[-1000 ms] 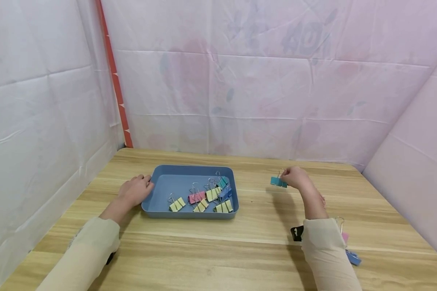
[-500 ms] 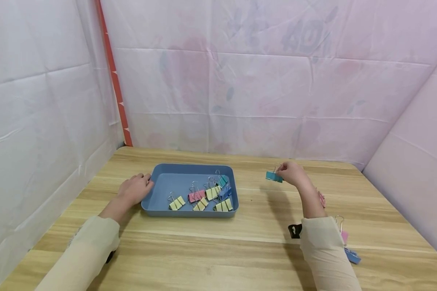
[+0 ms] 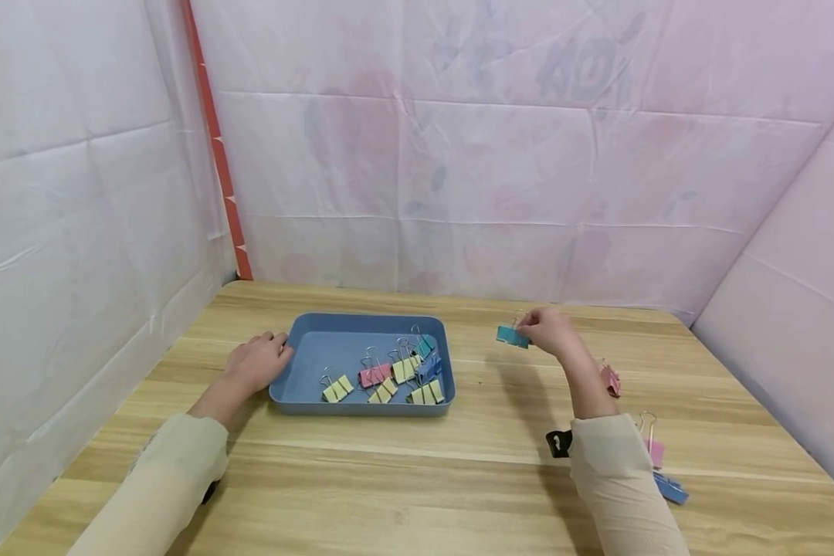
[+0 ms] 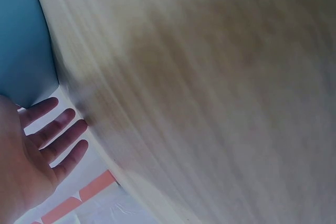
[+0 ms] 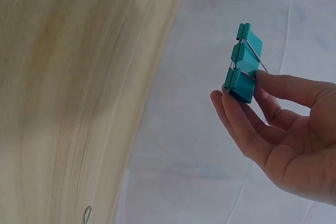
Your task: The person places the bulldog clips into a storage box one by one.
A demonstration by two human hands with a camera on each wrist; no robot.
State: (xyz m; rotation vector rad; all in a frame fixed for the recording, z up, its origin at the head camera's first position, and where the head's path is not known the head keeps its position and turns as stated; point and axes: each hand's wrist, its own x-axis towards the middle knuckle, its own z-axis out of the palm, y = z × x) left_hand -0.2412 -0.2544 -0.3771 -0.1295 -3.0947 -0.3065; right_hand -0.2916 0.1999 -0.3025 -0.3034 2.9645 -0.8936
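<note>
Versus the frame one second earlier, the right hand (image 3: pixel 549 330) sits farther left and closer to the tray (image 3: pixel 361 410), carrying a teal binder clip (image 3: pixel 512 335); the left hand (image 3: pixel 255 361) is unchanged. The clip is above the desk (image 3: pixel 486 494), near its far edge, between the tray's right edge and the right forearm. Right fingers: closed to a pinch on the clip. Left fingers: spread and fairly straight, at the tray's left rim; thumb hidden. Count in tray, seven clips: four yellow clips (image 3: pixel 427 392), one pink-red clip (image 3: pixel 371 378), one blue clip (image 3: pixel 429 370), one teal clip (image 3: pixel 425 347), mostly toward the tray's near right corner. Count on desk, toward its right edge, three visible: one red clip (image 3: pixel 612 382), one pink clip (image 3: pixel 656 454), one blue clip, partly behind the right sleeve (image 3: pixel 622 479); the red one shows more fully now.
</note>
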